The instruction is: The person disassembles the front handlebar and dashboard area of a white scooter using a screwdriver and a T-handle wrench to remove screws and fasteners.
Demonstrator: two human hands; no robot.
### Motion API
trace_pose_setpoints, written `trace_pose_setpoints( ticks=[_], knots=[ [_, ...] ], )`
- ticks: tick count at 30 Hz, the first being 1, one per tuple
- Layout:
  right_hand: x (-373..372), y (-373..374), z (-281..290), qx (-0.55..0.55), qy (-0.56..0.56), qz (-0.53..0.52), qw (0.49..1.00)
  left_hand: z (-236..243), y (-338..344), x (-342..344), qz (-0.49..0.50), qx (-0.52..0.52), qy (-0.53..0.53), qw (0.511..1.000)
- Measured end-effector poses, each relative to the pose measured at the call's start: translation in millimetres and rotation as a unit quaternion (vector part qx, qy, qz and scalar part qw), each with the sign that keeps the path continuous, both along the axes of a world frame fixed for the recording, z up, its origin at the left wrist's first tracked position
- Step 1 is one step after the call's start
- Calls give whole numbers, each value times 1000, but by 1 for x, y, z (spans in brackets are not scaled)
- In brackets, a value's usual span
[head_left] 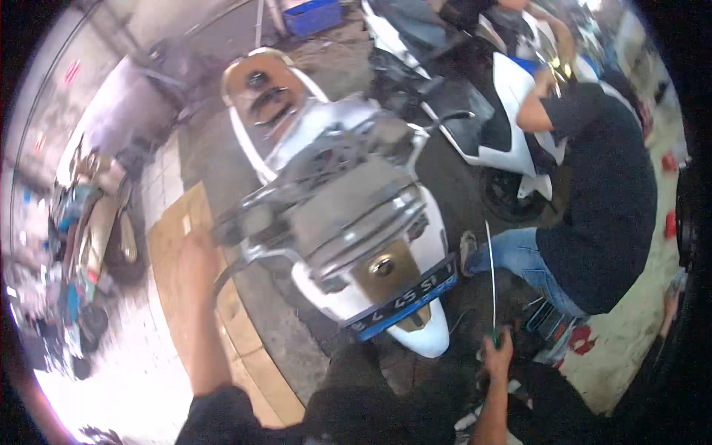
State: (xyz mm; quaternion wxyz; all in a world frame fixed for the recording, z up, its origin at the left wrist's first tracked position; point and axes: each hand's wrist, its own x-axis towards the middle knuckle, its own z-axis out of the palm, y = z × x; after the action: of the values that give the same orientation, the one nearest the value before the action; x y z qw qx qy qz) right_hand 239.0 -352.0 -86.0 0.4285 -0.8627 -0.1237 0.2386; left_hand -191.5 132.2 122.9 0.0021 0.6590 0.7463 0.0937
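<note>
In front of me stands a white scooter with its front end toward me, a gold-brown panel on the nose and a dark number plate below. Its handlebar area, stripped of its cover, is smeared by motion. My left hand is beside the handlebar end, too blurred to show its fingers or whether it touches anything. Low on the right, my right hand is closed round the dark green handle of a long screwdriver, whose thin bright shaft points up and away.
A co-worker in a dark shirt crouches at right beside another white scooter. An open toolbox and a red cloth lie near them. Cardboard covers floor at left; piled parts line the wall. A blue crate stands behind.
</note>
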Motion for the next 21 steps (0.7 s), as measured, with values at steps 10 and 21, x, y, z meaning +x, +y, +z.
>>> trace_pose_setpoints(
  ticks=[10, 21],
  knots=[
    [-220, -57, 186, 25, 48, 10, 998, 1, -6, 6, -109, 130, -101, 980],
    [-320, 68, 191, 74, 157, 209, 962, -1, -126, 7, -170, -199, -778, 571]
  ],
)
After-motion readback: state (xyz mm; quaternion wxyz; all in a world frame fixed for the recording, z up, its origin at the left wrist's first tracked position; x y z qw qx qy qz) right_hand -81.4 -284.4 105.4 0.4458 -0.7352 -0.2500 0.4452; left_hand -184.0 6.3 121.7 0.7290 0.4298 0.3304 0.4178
